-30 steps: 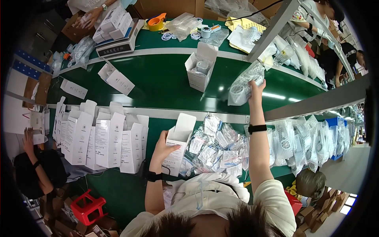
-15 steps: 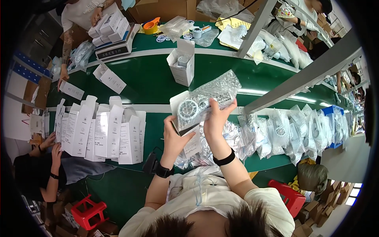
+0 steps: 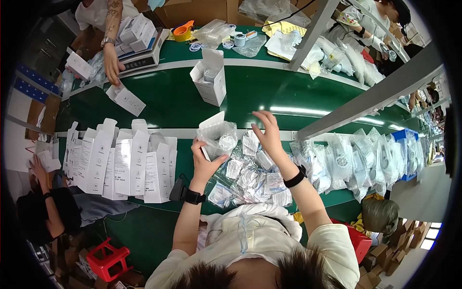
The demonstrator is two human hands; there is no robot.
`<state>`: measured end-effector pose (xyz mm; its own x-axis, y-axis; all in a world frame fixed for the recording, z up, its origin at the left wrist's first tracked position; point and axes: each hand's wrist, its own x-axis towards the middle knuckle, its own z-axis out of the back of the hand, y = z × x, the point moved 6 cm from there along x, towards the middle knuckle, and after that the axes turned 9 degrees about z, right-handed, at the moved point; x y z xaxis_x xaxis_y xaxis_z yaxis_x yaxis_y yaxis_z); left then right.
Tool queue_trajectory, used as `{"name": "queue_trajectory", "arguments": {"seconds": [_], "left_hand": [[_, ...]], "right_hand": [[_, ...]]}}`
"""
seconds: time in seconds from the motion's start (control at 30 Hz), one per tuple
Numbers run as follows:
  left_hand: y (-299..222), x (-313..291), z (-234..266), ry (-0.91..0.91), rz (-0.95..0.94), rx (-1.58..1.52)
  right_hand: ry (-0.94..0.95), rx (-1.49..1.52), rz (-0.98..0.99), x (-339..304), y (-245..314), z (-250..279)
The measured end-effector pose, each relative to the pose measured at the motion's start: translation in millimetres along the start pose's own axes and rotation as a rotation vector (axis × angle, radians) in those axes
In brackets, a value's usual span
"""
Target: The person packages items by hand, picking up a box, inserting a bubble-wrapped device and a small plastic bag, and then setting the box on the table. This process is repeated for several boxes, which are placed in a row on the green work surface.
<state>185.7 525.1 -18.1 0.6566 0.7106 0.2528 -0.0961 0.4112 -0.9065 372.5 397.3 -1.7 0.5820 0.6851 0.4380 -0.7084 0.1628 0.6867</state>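
Observation:
My left hand (image 3: pixel 206 161) grips an upright white carton (image 3: pixel 210 126) with its lid flap raised. Inside its mouth sits a bubble-wrapped device (image 3: pixel 227 141), part of the wrap sticking out. Fingers spread and holding nothing, my right hand (image 3: pixel 268 135) is in the air to the right of the carton. Below it, on the green table in front of me, lies a heap of small clear plastic packets (image 3: pixel 255 176) with white printed pieces in them.
Open white cartons (image 3: pixel 115 164) stand in rows at left; bubble-wrapped devices (image 3: pixel 358 161) line the right, beside a blue bin (image 3: pixel 408 149). A filled carton (image 3: pixel 210 84) stands on the green conveyor (image 3: pixel 260 91). A co-worker's hand (image 3: pixel 113 67) touches another carton (image 3: pixel 128 100). A grey post (image 3: pixel 370 96) slants across the right.
The bubble-wrapped device has gone down into the carton, and my right hand has let go and opened. Cartons on the conveyor have shifted left. A co-worker's hand has reached one of them.

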Motion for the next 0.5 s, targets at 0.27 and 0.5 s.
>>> {"name": "queue_trajectory", "arguments": {"seconds": [0.27, 0.5], "left_hand": [[-44, 7, 8, 0.081, -0.248, 0.078], [-51, 4, 20, 0.119, -0.063, 0.270]], "right_hand": [[0.441, -0.096, -0.106, -48, -75, -71], [0.312, 0.359, -0.011, -9, 6, -12]]}}
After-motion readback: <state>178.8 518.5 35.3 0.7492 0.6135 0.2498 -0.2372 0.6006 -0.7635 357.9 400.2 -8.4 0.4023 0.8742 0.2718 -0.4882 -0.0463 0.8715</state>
